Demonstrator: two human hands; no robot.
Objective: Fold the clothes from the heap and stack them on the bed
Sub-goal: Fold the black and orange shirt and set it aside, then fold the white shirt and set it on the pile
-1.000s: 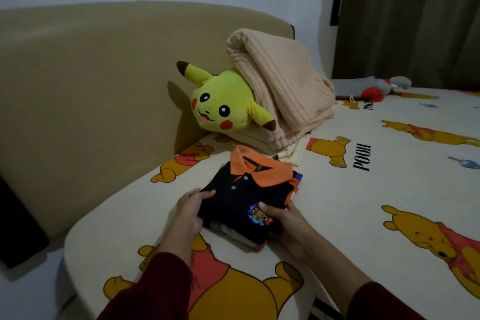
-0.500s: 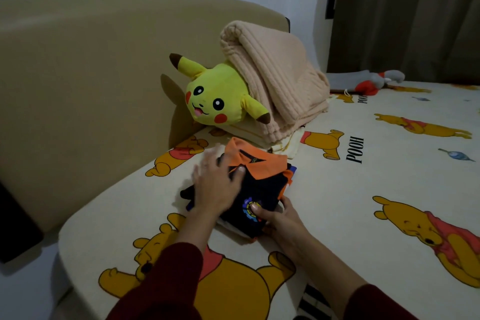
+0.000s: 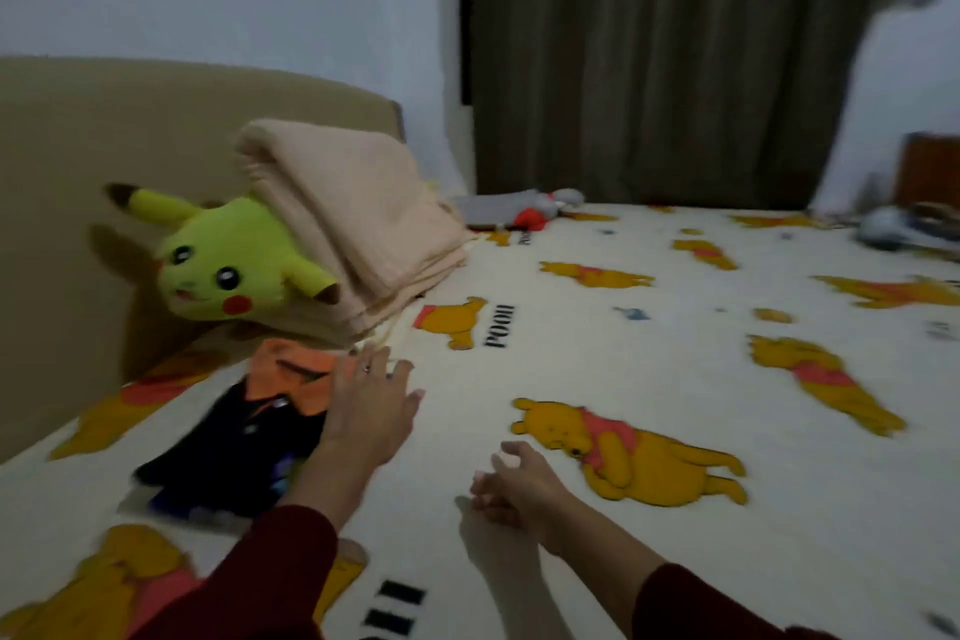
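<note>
My left hand [image 3: 371, 411] hovers flat over the bed [image 3: 597, 369], fingers [image 3: 410, 403] straight and slightly spread, holding nothing, its palm edge just beside the right border of the folded polo shirt [image 3: 244, 437]. My right hand [image 3: 514, 481] hangs low over the sheet, well apart from the shirt, fingers loosely curled and empty. Between and beyond my hands the sheet runs wide and flat toward the dark curtain [image 3: 670, 52], with a long stretch of open mattress on the right.

The shirt is dark with an orange collar, folded into a compact rectangle, lying near the bed's left edge beside the tan padded headboard [image 3: 78, 203]. Something paler seems to peek out beneath it, but motion blur makes that hard to confirm. Just behind the collar sits a ribbed, peach-coloured blanket [image 3: 358, 234], folded thick and leaning in soft layers, with a round yellow plush toy [image 3: 223, 265] propped against it.

The sheet is cream, printed with yellow bears. At the far side, a grey and red soft object [image 3: 519, 211] lies near the curtain; at the right edge, some blurred grey things [image 3: 888, 229] are cut off by the frame.
</note>
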